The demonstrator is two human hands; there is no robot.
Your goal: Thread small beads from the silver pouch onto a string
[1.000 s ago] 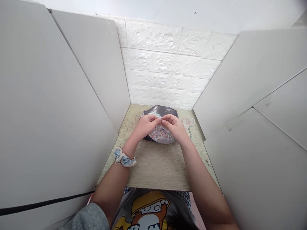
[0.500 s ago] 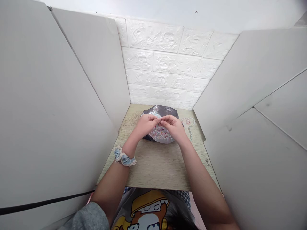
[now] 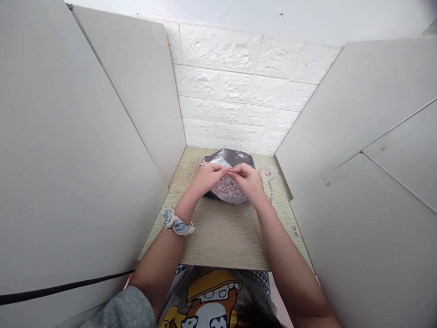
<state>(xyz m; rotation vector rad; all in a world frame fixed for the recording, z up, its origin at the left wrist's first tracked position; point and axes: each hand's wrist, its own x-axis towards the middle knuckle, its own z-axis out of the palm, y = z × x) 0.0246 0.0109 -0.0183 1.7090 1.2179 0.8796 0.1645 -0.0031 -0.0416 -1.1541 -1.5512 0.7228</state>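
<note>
The left hand [image 3: 207,176] and the right hand [image 3: 250,180] are meeting fingertip to fingertip above a shiny dark pouch [image 3: 228,159], each pinching something too small to make out where the 2 hands are touching. Both hands are curling inward, thumbs pressing against forefingers, so the grip is a tight pinch, though what sits between the fingers cannot be told. The pouch is lying open near the far end of the wooden table [image 3: 221,232], close to the white brick wall [image 3: 239,91], and a heap of small pastel beads [image 3: 228,187] is showing in its mouth just under the hands. A beaded string [image 3: 269,180] is lying on the table just beside the pouch, to the right of the right hand. A blue scrunchie [image 3: 176,222] is sitting around the left wrist. White panels [image 3: 68,159] are standing along both sides of the table.
</note>
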